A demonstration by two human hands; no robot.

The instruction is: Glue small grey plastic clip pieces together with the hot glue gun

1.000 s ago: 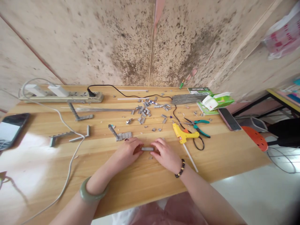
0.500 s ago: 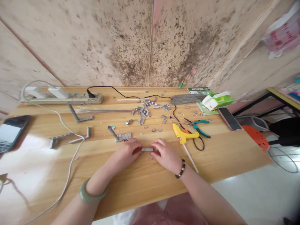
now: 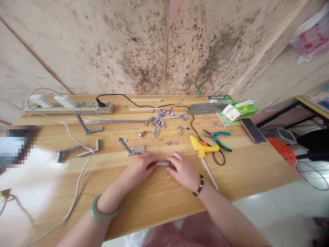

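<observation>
A short grey block strip (image 3: 162,164) lies crosswise low over the wooden table, pinched at both ends. My left hand (image 3: 142,167) has thumb and fingers closed on its left end. At the right end, my right hand (image 3: 182,170) holds it between thumb and fingers. Just beyond my left hand rests an L-shaped piece of joined grey blocks (image 3: 136,150) with one arm rising. Several loose grey blocks (image 3: 157,123) are heaped farther back. To the right of my hands lies a yellow glue gun (image 3: 203,146) with a white glue stick (image 3: 210,174) in its rear.
Teal-handled pliers (image 3: 221,136) lie beyond the glue gun. A bundle of thin metal wires (image 3: 208,108), a tissue pack (image 3: 241,110) and a phone (image 3: 253,130) sit at the right. Leftward are a power strip (image 3: 88,109), a white cable (image 3: 78,178) and more joined grey pieces (image 3: 68,151).
Almost nothing differs. Both hands keep the grey strip in the same grip, and the whole view has shifted very slightly.
</observation>
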